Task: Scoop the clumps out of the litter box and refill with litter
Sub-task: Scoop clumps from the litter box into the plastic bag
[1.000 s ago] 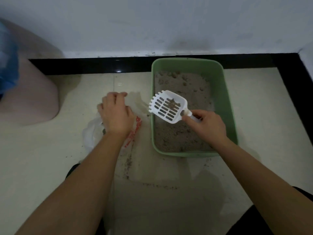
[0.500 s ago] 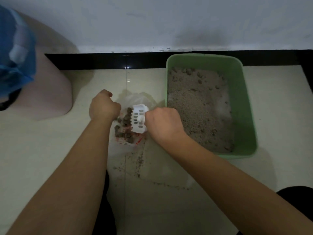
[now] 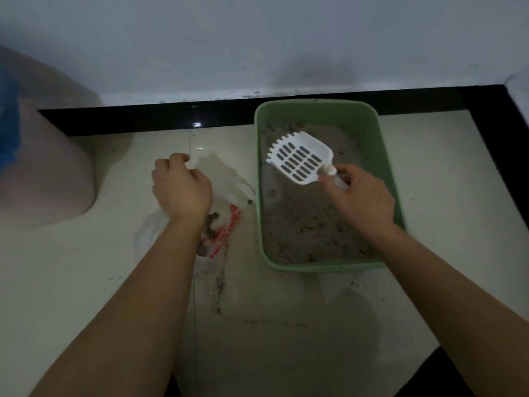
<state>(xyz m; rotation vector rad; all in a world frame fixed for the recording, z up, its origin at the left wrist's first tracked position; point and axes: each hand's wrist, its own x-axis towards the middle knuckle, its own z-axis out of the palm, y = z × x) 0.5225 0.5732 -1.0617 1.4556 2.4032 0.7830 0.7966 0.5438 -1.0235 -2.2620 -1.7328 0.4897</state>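
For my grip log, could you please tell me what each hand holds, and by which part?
The right hand grips the white scoop by its handle. The left hand, fingers curled, seems to hold the plastic bag by its rim.

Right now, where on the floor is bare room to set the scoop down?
Free: the floor right of the litter box, up to the black border; also between the pink container and the left hand. Crowded: the bag beside the box, and spilled litter in front.
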